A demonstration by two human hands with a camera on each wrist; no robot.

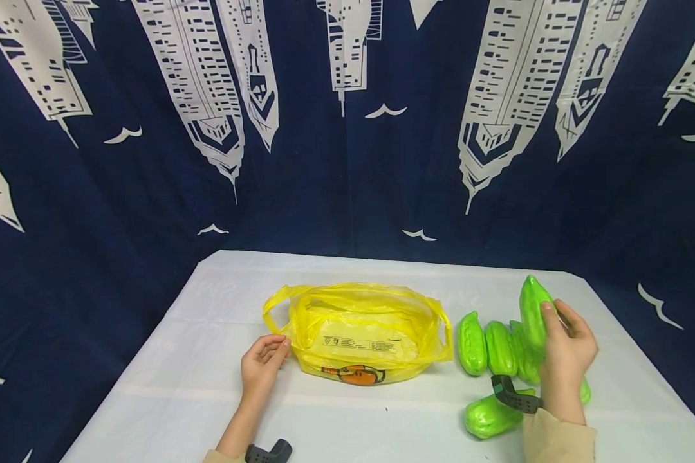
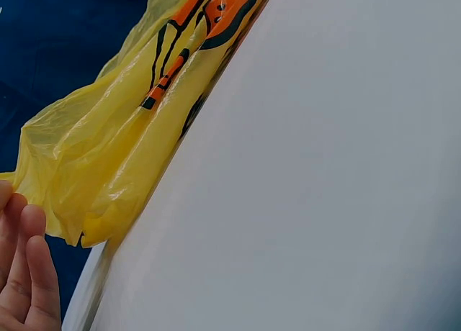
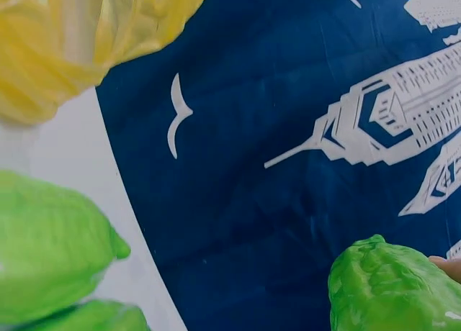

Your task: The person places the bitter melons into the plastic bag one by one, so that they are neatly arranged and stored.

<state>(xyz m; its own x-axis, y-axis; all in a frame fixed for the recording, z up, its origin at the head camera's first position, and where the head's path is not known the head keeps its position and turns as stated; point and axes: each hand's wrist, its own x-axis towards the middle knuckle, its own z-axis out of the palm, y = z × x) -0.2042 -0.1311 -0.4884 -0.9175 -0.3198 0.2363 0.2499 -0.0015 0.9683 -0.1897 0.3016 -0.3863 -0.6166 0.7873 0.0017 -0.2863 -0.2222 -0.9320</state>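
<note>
A yellow plastic bag (image 1: pixel 356 373) lies with its mouth spread wide on the white table, its printed orange picture facing me. My left hand (image 1: pixel 262 363) pinches its rim by the left handle; the left wrist view shows fingertips (image 2: pixel 32 219) right at the thin plastic. In my right hand (image 1: pixel 573 341) is a glossy green ridged gourd (image 1: pixel 533 308), gripped and raised tip-up. The right wrist view shows this held gourd (image 3: pixel 385 288) at lower right. Below and left of that hand lie several similar gourds (image 1: pixel 472 344), partly hidden by the hand and wrist.
One gourd (image 1: pixel 489 417) lies apart, nearer to me, beside my right wrist strap (image 1: pixel 515 395). Behind the white table (image 1: pixel 370 427) hangs a dark blue cloth (image 1: pixel 353 180) printed with white buildings and birds. The bag's right handle (image 1: pixel 447 331) stands close to the leftmost gourd.
</note>
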